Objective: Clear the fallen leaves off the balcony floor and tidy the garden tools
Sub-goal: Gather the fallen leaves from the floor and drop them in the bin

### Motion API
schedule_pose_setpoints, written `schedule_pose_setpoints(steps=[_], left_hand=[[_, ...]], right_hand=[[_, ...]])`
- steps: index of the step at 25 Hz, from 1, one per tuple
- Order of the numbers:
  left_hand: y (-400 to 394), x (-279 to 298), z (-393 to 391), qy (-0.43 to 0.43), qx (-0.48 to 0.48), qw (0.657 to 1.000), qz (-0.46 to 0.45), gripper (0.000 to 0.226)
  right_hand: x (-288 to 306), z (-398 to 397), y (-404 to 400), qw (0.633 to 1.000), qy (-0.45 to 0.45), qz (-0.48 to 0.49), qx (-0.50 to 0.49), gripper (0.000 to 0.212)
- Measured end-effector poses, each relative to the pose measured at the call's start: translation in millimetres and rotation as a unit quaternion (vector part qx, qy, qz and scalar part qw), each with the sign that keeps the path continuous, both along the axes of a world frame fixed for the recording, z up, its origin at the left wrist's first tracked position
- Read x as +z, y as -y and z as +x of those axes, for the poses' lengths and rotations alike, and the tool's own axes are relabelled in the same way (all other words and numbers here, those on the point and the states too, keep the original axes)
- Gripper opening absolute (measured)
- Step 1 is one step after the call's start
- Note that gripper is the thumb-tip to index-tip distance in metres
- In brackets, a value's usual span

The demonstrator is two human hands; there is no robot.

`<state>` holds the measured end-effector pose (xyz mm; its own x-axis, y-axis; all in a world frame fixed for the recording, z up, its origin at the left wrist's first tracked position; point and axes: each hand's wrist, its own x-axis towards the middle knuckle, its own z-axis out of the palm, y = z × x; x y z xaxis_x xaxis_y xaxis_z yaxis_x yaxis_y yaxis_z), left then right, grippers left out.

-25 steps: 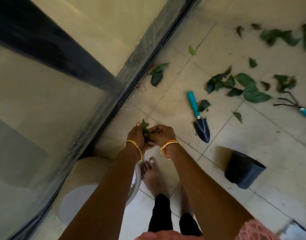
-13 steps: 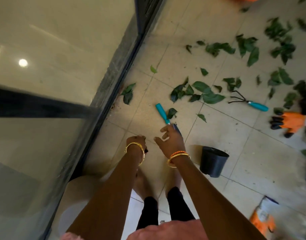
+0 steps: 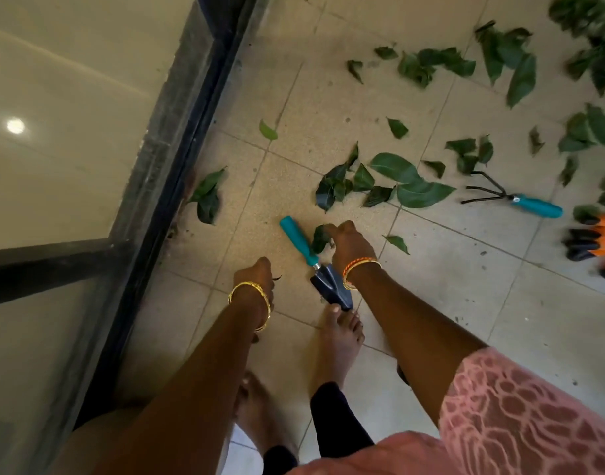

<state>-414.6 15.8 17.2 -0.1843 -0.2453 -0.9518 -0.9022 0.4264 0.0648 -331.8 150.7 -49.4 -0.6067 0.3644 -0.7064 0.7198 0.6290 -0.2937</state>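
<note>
Green fallen leaves lie scattered over the tiled balcony floor, with a cluster (image 3: 390, 180) ahead of me. A trowel (image 3: 295, 240) with a teal handle and dark blade lies by my feet. My right hand (image 3: 349, 243) reaches down just right of the handle, and its fingertips pinch a dark leaf (image 3: 318, 237). My left hand (image 3: 256, 274) is curled into a fist lower left of the trowel, and a leaf tip pokes out of it. A teal-handled hand rake (image 3: 534, 205) lies to the right.
A glass sliding door with a dark frame (image 3: 177, 149) runs along the left, with two leaves (image 3: 206, 195) against it. An orange and black glove (image 3: 599, 240) lies at the right edge. My bare foot (image 3: 338, 337) touches the trowel blade. More leaves (image 3: 513, 63) lie farther off.
My right hand left my left hand and reached forward and down to the leaf beside the trowel. The left hand stayed curled on its leaves. The view moved forward; the black pot is gone from sight.
</note>
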Motion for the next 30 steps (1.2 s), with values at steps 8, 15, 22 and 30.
schedule_pose_setpoints(steps=[8, 15, 22, 30], left_hand=[[-6.4, -55.3, -6.2, 0.033, -0.156, 0.987, 0.028, 0.026], [-31.7, -23.8, 4.6, 0.009, -0.202, 0.977, 0.072, 0.035], [-85.6, 11.0, 19.7, -0.060, -0.430, 0.900, 0.038, 0.042], [-87.6, 5.9, 1.6, -0.068, -0.403, 0.911, -0.062, 0.043]], right_hand=[[-60.2, 2.2, 14.2, 0.994, -0.099, 0.040, 0.007, 0.026], [-2.8, 13.3, 7.4, 0.881, -0.141, -0.118, -0.436, 0.017], [64.7, 22.5, -8.0, 0.742, -0.094, -0.303, -0.591, 0.028], [33.0, 64.8, -62.7, 0.854, -0.043, -0.103, -0.508, 0.012]])
